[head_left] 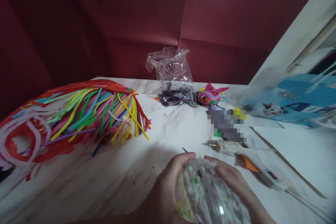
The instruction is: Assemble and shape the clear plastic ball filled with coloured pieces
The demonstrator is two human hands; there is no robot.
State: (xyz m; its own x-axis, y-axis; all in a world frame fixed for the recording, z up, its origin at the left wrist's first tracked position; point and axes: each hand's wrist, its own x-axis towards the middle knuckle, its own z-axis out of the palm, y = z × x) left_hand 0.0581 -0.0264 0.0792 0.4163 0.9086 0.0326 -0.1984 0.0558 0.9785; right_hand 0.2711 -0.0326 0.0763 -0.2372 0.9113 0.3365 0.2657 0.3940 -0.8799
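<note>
Near the bottom of the head view, my left hand (168, 183) and my right hand (237, 178) are closed around the two sides of a clear plastic container (210, 196). It is blurred, with green, pink and yellow bits showing through its wall. Its lower part runs out of the frame. A thin pointed tip (185, 149) sticks out beyond my left fingertips; I cannot make out what it belongs to. To the right of my right hand lies a hot glue gun (274, 179) with an orange trigger and a cord.
Many-coloured pipe cleaners (105, 112) spill from a red plastic bag (91, 84) on the left. Behind stand a clear bag (173, 66) with dark purple contents and a pink fox-like figure (208, 97). A pixelated patch (227, 126) and a blue printed bag (296, 99) are on the right.
</note>
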